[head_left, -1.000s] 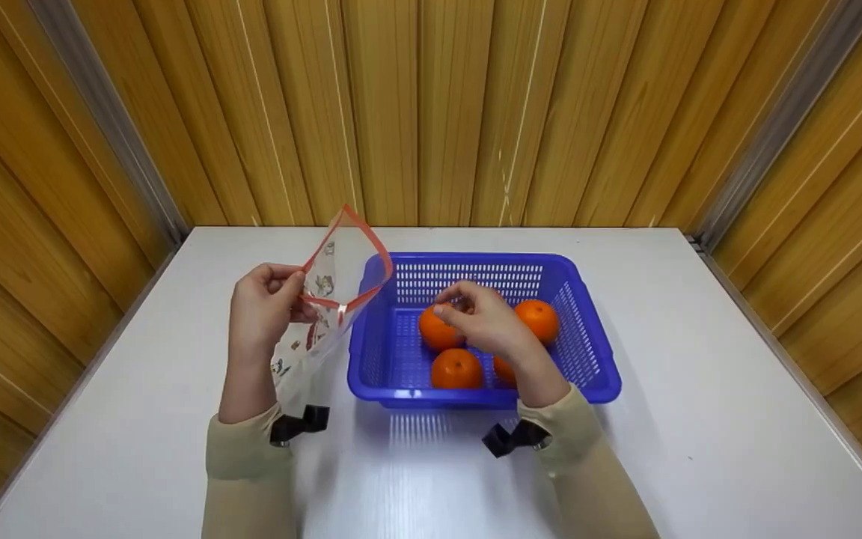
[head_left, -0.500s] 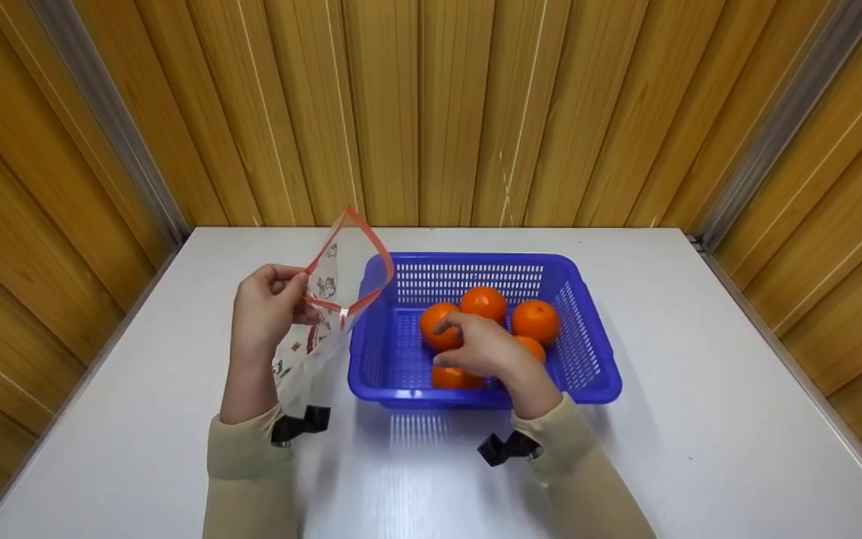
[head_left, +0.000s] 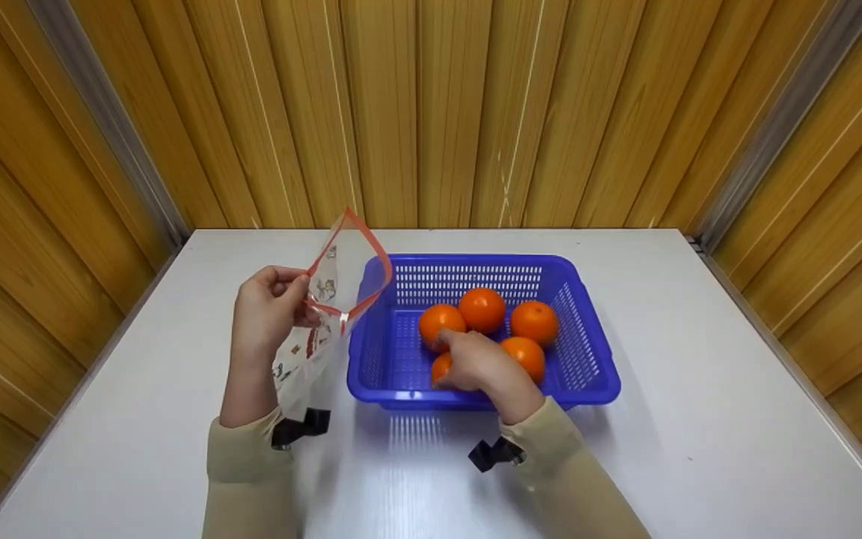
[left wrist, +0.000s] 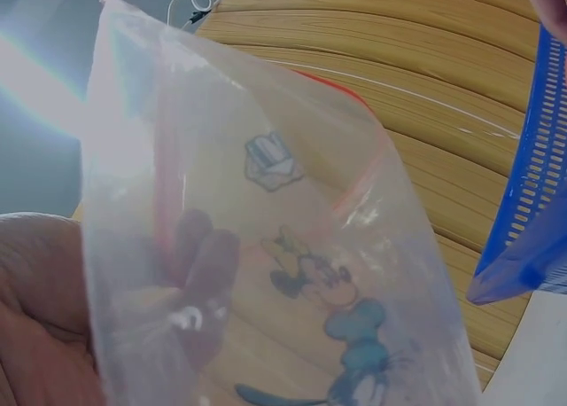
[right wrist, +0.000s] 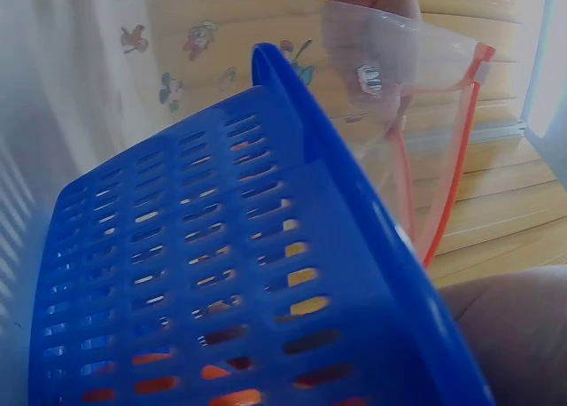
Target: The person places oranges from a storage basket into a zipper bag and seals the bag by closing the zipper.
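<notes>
My left hand (head_left: 266,307) pinches the red-edged mouth of a clear zip bag (head_left: 315,359) printed with small cartoon figures. The bag's mouth gapes beside a blue plastic basket (head_left: 371,393); the left wrist view shows the bag (left wrist: 301,229) up close. Inside the basket, my right hand (head_left: 483,367) has its fingers and thumb curled round the front orange (head_left: 440,368), most of which it covers. Around that hand lie a left orange (head_left: 442,323), a back orange (head_left: 482,310), a right orange (head_left: 535,323) and a near-right orange (head_left: 527,357).
A white table (head_left: 700,419) bears the basket. Wood-patterned panels (head_left: 453,112) stand behind and on both sides of it. In the right wrist view, the basket's slotted wall (right wrist: 195,246) fills much of the picture.
The right hand has moved from above the left orange toward the basket's front and lowered round the front orange. The left hand and the bag have stayed nearly still.
</notes>
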`<state>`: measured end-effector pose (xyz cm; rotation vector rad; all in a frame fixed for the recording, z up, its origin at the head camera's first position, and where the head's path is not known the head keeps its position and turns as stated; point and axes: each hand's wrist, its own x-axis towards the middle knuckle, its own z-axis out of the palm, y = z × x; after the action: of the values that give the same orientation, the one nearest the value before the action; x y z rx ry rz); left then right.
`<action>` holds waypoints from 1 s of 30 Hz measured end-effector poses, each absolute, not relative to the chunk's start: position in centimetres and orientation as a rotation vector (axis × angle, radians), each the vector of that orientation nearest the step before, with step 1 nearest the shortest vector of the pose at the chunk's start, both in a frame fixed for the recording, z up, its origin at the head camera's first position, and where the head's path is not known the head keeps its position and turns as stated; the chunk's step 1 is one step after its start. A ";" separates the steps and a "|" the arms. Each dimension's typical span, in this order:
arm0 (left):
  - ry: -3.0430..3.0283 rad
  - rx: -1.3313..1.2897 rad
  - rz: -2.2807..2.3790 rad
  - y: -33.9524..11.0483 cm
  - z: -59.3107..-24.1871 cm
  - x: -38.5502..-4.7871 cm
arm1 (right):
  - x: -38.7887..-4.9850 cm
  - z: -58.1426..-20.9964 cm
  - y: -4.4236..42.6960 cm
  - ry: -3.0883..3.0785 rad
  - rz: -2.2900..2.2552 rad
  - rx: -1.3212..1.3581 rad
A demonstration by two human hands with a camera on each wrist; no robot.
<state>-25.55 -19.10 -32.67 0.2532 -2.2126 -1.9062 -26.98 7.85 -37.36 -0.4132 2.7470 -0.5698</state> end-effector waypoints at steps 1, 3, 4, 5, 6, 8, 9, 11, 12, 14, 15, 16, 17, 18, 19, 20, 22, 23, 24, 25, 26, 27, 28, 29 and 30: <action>-2.215 0.255 -1.904 -19.1 -32.6 -25.5 | -27.0 -37.4 7.8 2.741 -0.563 -0.404; -2.222 0.256 -1.899 -19.1 -32.6 -25.5 | -27.0 -37.6 7.8 2.735 -0.544 -0.387; -2.224 0.257 -1.898 -19.1 -32.6 -25.5 | -27.1 -37.6 7.8 2.733 -0.536 -0.379; -2.226 0.257 -1.897 -19.0 -32.6 -25.5 | -27.1 -37.6 7.7 2.732 -0.526 -0.373; -2.228 0.255 -1.897 -19.0 -32.6 -25.5 | -27.1 -37.7 7.7 2.730 -0.520 -0.368; -2.230 0.252 -1.898 -19.0 -32.5 -25.6 | -27.1 -37.7 7.7 2.732 -0.512 -0.362; -2.233 0.252 -1.897 -19.0 -32.5 -25.6 | -27.1 -37.7 7.7 2.734 -0.510 -0.362; -2.240 0.254 -1.894 -19.0 -32.5 -25.6 | -27.2 -37.8 7.7 2.734 -0.509 -0.362; -2.244 0.256 -1.891 -19.0 -32.5 -25.6 | -27.2 -37.8 7.7 2.735 -0.508 -0.362; -2.250 0.263 -1.885 -19.0 -32.5 -25.5 | -27.2 -37.8 7.7 2.734 -0.504 -0.362; -2.251 0.265 -1.884 -19.0 -32.5 -25.5 | -27.2 -37.8 7.7 2.734 -0.502 -0.361; -2.252 0.268 -1.883 -19.0 -32.5 -25.5 | -27.2 -37.8 7.7 2.733 -0.500 -0.360; -2.253 0.268 -1.882 -19.0 -32.5 -25.5 | -27.2 -37.8 7.7 2.734 -0.497 -0.359; -2.252 0.269 -1.881 -19.0 -32.5 -25.5 | -27.3 -37.8 7.7 2.733 -0.495 -0.356; -2.252 0.269 -1.881 -19.0 -32.5 -25.5 | -27.3 -37.8 7.7 2.732 -0.495 -0.352; -2.253 0.268 -1.878 -19.0 -32.5 -25.5 | -27.3 -37.8 7.7 2.731 -0.495 -0.349; -2.256 0.269 -1.876 -19.0 -32.6 -25.5 | -27.2 -37.8 7.7 2.732 -0.496 -0.348; -2.257 0.266 -1.874 -19.0 -32.6 -25.5 | -27.2 -37.8 7.7 2.734 -0.498 -0.351; -2.255 0.260 -1.874 -19.0 -32.6 -25.6 | -27.2 -37.8 7.7 2.739 -0.500 -0.358; -2.252 0.252 -1.875 -19.0 -32.7 -25.6 | -27.2 -37.8 7.7 2.744 -0.503 -0.367; -2.249 0.245 -1.875 -19.0 -32.7 -25.6 | -27.2 -37.8 7.7 2.749 -0.504 -0.377; -2.246 0.237 -1.876 -19.0 -32.7 -25.6 | -27.1 -37.7 7.7 2.753 -0.509 -0.383; -2.243 0.229 -1.876 -19.0 -32.7 -25.6 | -27.1 -37.7 7.8 2.754 -0.515 -0.385; -2.242 0.222 -1.875 -19.0 -32.7 -25.6 | -27.1 -37.7 7.8 2.755 -0.519 -0.387; -2.240 0.217 -1.875 -19.0 -32.7 -25.6 | -27.1 -37.7 7.8 2.756 -0.521 -0.388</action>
<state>-25.60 -19.05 -32.75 0.2174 -2.2396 -1.8753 -27.12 7.80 -37.71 -0.3883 2.7560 -0.5213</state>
